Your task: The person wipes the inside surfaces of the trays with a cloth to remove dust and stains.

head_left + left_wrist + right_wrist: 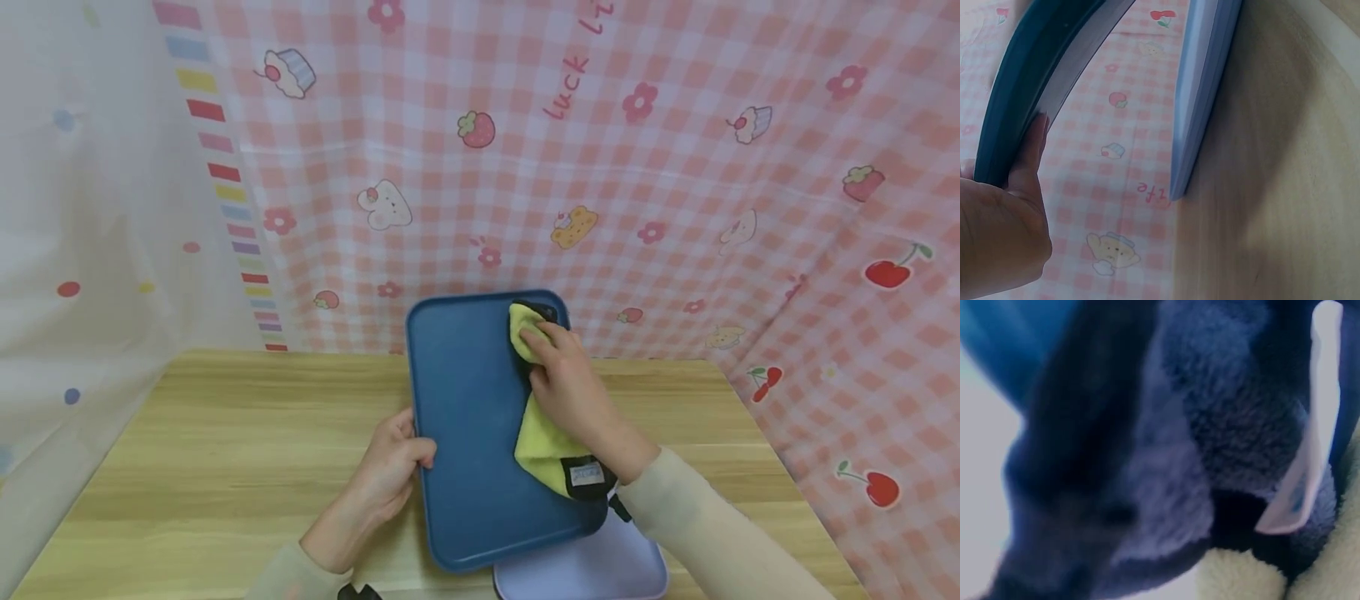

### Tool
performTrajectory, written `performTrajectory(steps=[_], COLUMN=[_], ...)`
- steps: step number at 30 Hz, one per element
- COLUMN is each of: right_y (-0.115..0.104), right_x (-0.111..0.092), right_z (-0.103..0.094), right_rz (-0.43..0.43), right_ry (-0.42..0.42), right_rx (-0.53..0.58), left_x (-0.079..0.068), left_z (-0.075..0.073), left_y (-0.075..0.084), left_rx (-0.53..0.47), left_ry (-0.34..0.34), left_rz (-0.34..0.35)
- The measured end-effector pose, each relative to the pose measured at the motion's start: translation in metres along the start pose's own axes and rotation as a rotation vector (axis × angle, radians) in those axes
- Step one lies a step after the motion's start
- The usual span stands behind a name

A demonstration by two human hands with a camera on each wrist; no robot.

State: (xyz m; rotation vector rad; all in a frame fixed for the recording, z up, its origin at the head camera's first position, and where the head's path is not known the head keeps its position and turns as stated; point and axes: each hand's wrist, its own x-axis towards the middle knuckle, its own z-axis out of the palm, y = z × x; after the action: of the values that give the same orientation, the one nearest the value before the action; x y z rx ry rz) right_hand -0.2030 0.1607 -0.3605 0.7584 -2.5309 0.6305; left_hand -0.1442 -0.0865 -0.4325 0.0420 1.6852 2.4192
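Observation:
A blue rectangular tray [472, 400] is held up and tilted above the table. My left hand [390, 462] grips its left edge, thumb over the rim; in the left wrist view the fingers reach behind the tray [1019, 87]. In my right hand [573, 387] is a yellow-green and dark cloth [543, 446], pressed on the tray's upper right part. A white label [587, 474] shows on the cloth's lower corner. The right wrist view is filled by the cloth's dark fuzzy side [1229, 419], and the hand is hidden there.
Below the blue tray, pale lilac trays [592, 567] lie on the wooden table [262, 467], seen edge-on as a stack [1200, 94] in the left wrist view. Pink checked fabric [450, 183] hangs behind and at the right. A small black object [358, 592] shows at the bottom edge.

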Motion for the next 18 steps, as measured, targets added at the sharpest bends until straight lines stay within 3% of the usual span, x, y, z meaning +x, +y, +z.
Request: performTrajectory(steps=[7,18], right_y=[0.004,-0.018], right_x=[-0.005,-0.003], right_z=[0.003,0.014], right_rz=[0.062,0.028], right_ry=[0.079,0.060], right_rx=[0.002,0.009], left_x=[0.000,0.002], left_z=[0.000,-0.004], left_y=[0.001,-0.001], left_rx=[-0.010,0.003], left_ry=[0.009,0.006], left_rz=[0.001,-0.007])
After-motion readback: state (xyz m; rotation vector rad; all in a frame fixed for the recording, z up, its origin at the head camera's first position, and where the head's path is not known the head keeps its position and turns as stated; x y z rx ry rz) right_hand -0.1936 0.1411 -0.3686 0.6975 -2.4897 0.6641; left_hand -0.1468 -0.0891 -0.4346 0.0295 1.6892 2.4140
